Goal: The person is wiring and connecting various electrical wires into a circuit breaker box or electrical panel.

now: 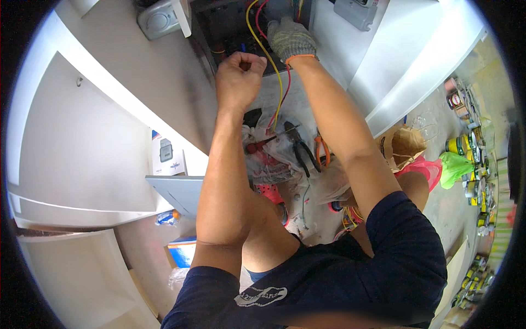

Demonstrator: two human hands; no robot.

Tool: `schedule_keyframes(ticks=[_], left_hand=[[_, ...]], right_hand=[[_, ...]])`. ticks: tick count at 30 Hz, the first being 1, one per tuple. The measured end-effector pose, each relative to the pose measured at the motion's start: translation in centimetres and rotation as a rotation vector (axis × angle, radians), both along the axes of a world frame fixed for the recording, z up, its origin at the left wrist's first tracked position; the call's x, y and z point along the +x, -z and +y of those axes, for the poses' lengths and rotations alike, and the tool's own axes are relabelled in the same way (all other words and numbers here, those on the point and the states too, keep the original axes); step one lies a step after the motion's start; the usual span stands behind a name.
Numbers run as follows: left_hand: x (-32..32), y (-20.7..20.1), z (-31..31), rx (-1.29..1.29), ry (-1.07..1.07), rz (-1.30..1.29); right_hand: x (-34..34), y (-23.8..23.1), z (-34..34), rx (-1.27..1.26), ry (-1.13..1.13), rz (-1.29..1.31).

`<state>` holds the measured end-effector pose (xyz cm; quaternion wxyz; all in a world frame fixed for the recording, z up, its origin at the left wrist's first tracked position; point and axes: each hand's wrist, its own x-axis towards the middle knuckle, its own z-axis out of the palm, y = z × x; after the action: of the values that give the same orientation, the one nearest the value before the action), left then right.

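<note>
My left hand (239,79), bare, is held at the near edge of a dark electrical box (224,27). Its fingers are curled into a pinch, and whatever they hold is hidden. A grey knitted glove with an orange cuff covers my right hand (292,41), which reaches inside the box at its right side; its fingertips are obscured. Between the hands, a yellow wire (267,52) and a red wire (259,24) run out of the box and hang down. The red one passes close to the glove.
Below lie a red-handled screwdriver (255,147), black-handled pliers (301,151) and orange-handled pliers (322,149) on clear plastic (268,174). White panels (394,49) flank the box. A grey sheet (175,192) stands left. At right are a paper bag (402,147) and several cans (468,143).
</note>
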<state>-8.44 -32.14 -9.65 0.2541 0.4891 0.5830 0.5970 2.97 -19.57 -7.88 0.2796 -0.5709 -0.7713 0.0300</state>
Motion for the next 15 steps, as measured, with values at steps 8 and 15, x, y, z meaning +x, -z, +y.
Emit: schedule_keyframes(ticks=[8, 15], left_hand=[[0.0, 0.3, 0.3, 0.057, 0.001, 0.03], [-0.2, 0.2, 0.2, -0.006, -0.025, 0.042]], right_hand=[[-0.7, 0.8, 0.6, 0.144, 0.098, 0.059], [-0.6, 1.0, 0.8, 0.188, 0.178, -0.057]])
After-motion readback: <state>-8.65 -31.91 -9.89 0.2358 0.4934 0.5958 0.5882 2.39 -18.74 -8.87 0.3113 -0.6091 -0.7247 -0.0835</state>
